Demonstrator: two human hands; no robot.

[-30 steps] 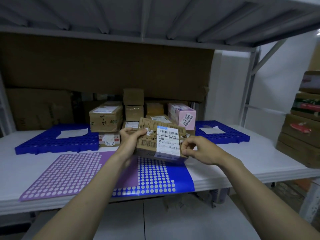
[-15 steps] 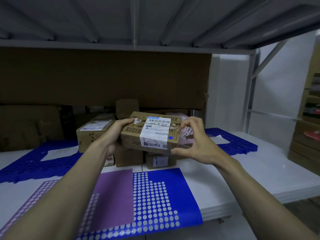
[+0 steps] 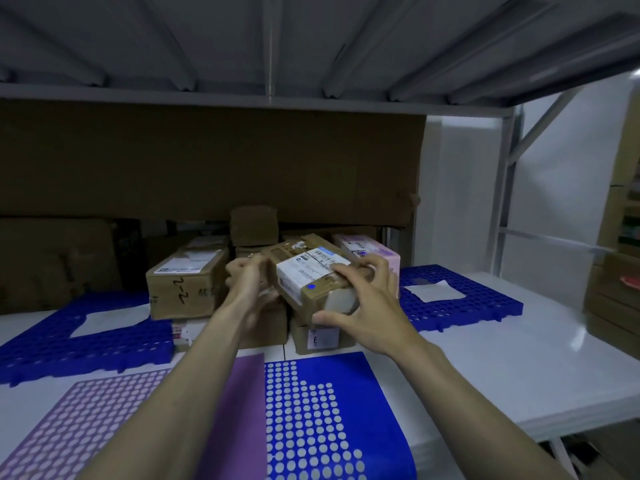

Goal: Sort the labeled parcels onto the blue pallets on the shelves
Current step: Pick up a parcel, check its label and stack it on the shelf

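Nearest the camera, a dotted sheet (image 3: 304,410) (purple half at left, blue half at right) lies flat on the white shelf (image 3: 502,368). Both forearms reach over it toward the stack of boxes.

The right hand (image 3: 367,306) grips the near right end of the parcel (image 3: 311,271): fingers curl over the top edge, thumb lies under the lower corner. The left hand (image 3: 247,282) holds the parcel's left end, fingers curled round that edge. The parcel sits between the two hands, tilted, its white label (image 3: 308,270) facing up, a blue dot (image 3: 311,286) near the right fingers. It is held above the low boxes (image 3: 318,336) at the front of the stack; whether it touches them cannot be told.

Left of the hands stands a brown box (image 3: 183,289) marked by hand. Just beyond the parcel lies a pink box (image 3: 374,249).

One blue pallet (image 3: 69,337) lies at far left, another (image 3: 457,299) at right; each carries a white paper. Large cardboard (image 3: 207,161) lines the back.
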